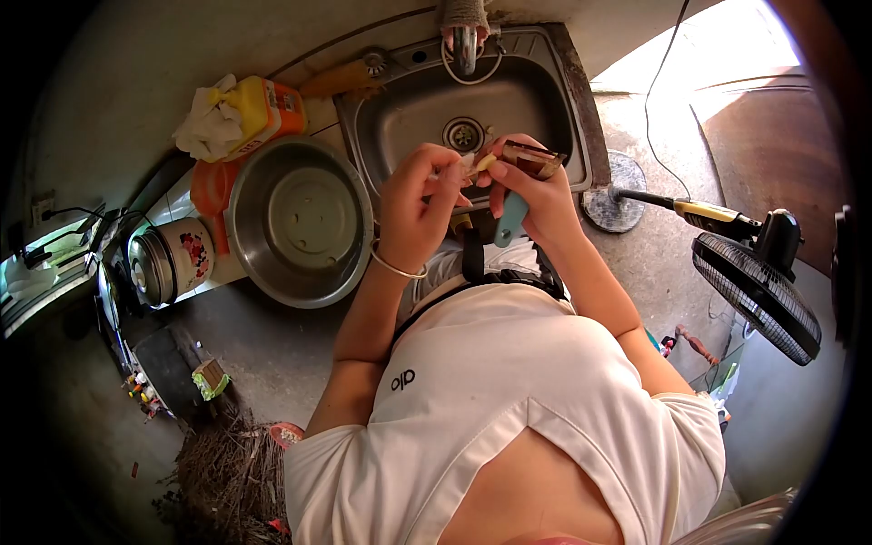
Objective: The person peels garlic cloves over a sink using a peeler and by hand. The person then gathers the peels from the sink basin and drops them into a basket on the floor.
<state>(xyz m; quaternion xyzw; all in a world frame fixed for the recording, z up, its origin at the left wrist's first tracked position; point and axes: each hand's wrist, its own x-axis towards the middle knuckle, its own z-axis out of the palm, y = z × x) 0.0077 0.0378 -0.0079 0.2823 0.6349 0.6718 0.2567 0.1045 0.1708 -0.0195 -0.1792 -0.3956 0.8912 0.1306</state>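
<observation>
Both hands meet over the near edge of the steel sink [400, 109]. My left hand [420, 195], with a bangle at its wrist, is closed in a pinch on a thin, whitish piece of skin [469, 167]. Close by, a small pale-yellow clove, which looks like garlic [486, 163], sits at the fingertips of my right hand [542, 195]. That hand is also closed around a knife with a teal handle [511, 221]. Its dark, shiny blade [534, 160] points up and right above the knuckles. Some fingertips are hidden behind the hands.
Left of the sink stands a metal basin [238, 195] with water and small pale bits in it. Behind it are an orange-yellow jug [259, 109] and a red plastic dipper [211, 191]. A faucet [465, 50] overhangs the sink. On the right is a fan [758, 291].
</observation>
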